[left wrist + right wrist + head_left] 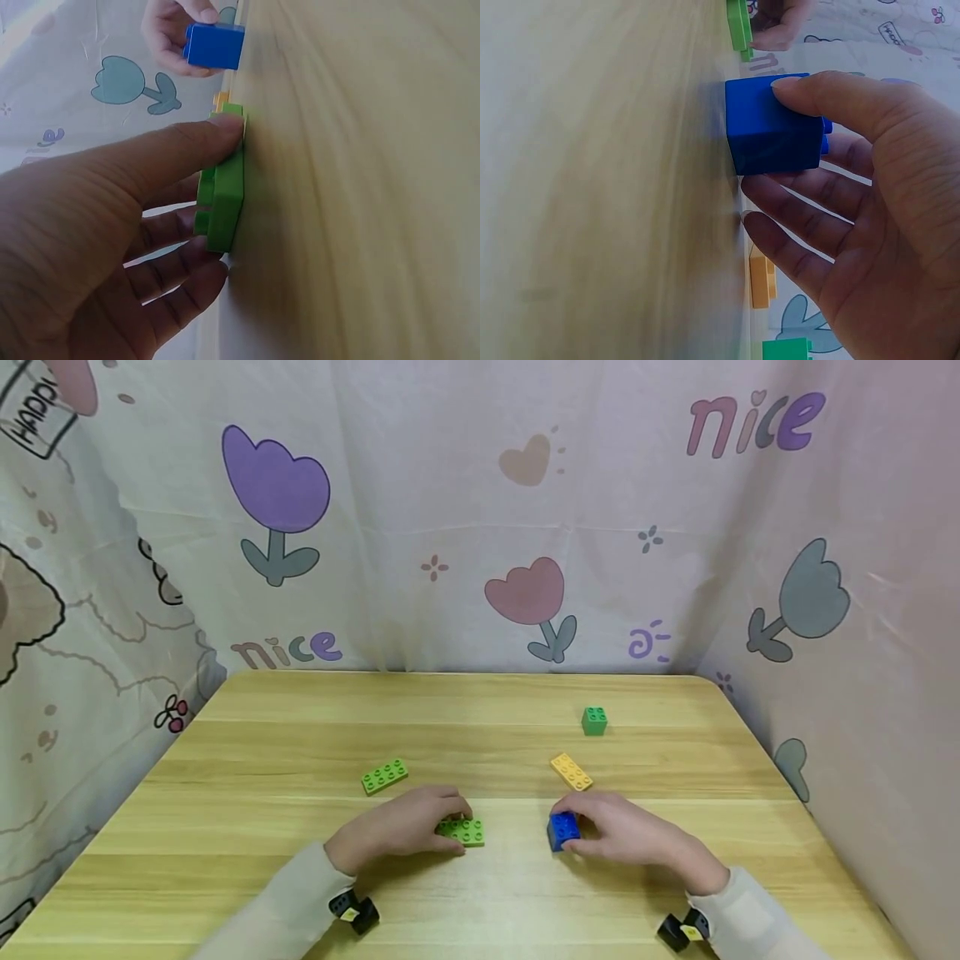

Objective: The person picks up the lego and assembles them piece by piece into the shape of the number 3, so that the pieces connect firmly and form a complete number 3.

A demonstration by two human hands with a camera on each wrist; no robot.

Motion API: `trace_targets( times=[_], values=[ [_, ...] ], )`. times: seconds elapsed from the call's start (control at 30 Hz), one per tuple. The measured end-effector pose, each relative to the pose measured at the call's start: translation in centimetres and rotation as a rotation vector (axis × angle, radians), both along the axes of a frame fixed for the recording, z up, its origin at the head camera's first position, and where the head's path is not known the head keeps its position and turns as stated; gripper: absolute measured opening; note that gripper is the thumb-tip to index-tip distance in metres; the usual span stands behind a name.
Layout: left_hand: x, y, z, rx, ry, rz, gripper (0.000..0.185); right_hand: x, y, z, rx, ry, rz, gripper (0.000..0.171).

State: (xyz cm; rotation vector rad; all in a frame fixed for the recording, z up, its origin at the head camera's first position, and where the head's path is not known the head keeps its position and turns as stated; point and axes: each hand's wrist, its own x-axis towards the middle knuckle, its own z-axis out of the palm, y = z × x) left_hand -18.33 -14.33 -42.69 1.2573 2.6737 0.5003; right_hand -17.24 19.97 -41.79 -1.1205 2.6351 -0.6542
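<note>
My left hand (pixel 408 822) grips a flat lime-green toy building brick (pixel 468 832) by its long sides, thumb on the near side and fingers on the far side. In the left wrist view that green brick (pixel 227 196) lies on the tabletop, studs away from the wood. To the right, my right hand (pixel 626 831) holds a taller blue brick (pixel 562 832) between thumb and fingers. The right wrist view shows the thumb on one face of the blue brick (pixel 772 127), whose base is at the table surface. A gap of bare wood separates the two held bricks.
Another flat lime-green brick (pixel 385 776) lies beyond my left hand. A flat yellow brick (pixel 572 772) lies just beyond my right hand, and a small green brick (pixel 594 721) stands farther back. The wooden table (pixel 300 718) ends at a printed curtain (pixel 420 468).
</note>
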Motion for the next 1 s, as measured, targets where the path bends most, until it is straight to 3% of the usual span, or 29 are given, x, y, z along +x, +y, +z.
trace_targets(
  times=[0.67, 0.83, 1.0],
  values=[
    [-0.1, 3.0, -0.1, -0.006, -0.003, 0.016, 0.039, 0.2, -0.2, 0.6, -0.006, 0.02, -0.039, 0.04],
    [-0.1, 3.8, -0.1, 0.007, 0.014, 0.0, 0.038, 0.2, -0.3, 1.2, -0.05, 0.042, -0.056, 0.043],
    [-0.1, 4.4, -0.2, 0.017, -0.011, 0.028, 0.039, 0.0, -0.7, 1.7, -0.116, 0.054, -0.06, 0.044]
  ],
)
